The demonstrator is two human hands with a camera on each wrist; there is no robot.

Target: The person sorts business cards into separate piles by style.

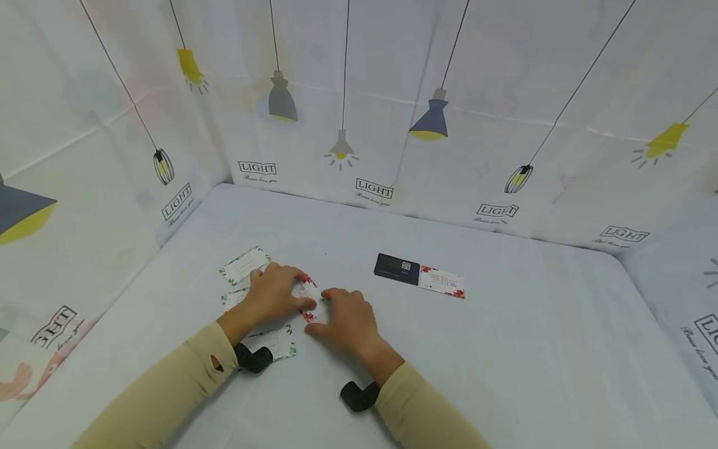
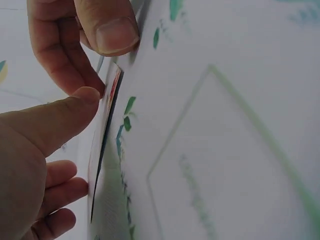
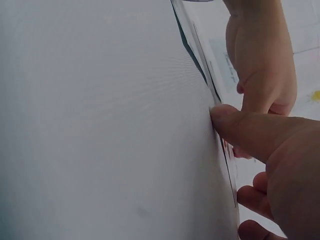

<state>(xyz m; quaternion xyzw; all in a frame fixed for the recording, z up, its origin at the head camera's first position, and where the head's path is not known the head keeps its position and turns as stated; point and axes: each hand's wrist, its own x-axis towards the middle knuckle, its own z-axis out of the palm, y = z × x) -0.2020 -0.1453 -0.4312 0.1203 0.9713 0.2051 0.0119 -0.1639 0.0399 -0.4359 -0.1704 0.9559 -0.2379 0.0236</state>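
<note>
A white business card with red flowers lies low over the left-middle of the white table, held between both hands. My left hand grips its left side, thumb over the face and a finger at the top corner. My right hand holds its right side, with the index finger and thumb at the edge. Side-on in the left wrist view, the card shows a dark underside and is tilted. The right thumb meets the card's edge in the right wrist view. Part of the card is hidden by fingers.
Beside and under the left arm lie white cards with green leaves: one at the back, one partly covered, one at the front. Farther right, a black card adjoins a red-flowered white card. Patterned curtains border the table.
</note>
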